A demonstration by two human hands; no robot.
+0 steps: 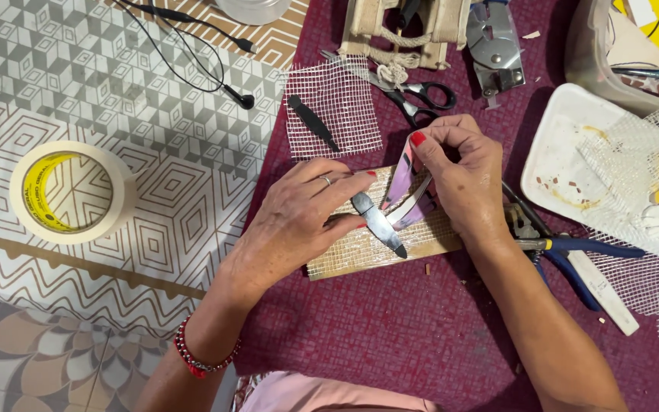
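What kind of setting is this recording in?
Probably a home craft table used for mosaic work. Signs: squares of fibreglass mesh, a foam tray with small tile pieces and glue marks, and blue-handled nippers, scissors and masking tape on patterned tablecloths.

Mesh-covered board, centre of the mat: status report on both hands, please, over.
Left hand pressing metal tweezers onto mesh-covered board. Right hand pinching pink piece over it. Scissors and blue-handled pliers close by, not blocking.

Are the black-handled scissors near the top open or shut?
Slightly open: the scissors lie flat on the cloth, their two handle loops apart, blades partly hidden by mesh.
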